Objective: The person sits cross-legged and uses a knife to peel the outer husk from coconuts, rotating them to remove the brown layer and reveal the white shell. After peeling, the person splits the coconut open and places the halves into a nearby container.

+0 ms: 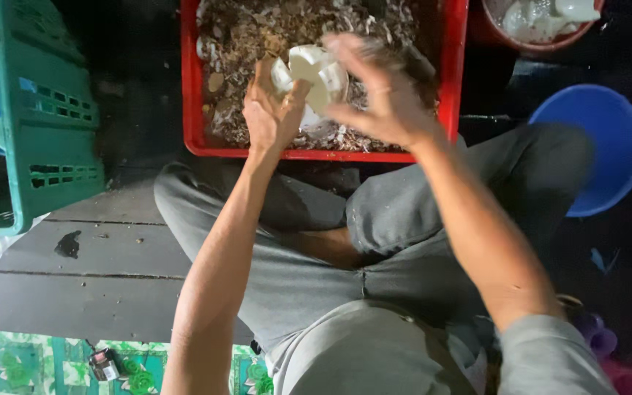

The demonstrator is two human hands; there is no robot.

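— Well, what are both hands on?
— A white, chunky piece (314,77), pale and curved, held above the red crate (453,88) of brown scraps. The left hand (272,117) clasps it from below; the right hand (374,95) closes over the top.
— Any advice?
— Keep the left steady, I'd judge, and work directly over the crate.

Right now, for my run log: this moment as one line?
left hand: holds white piece | right hand: on it | over red crate
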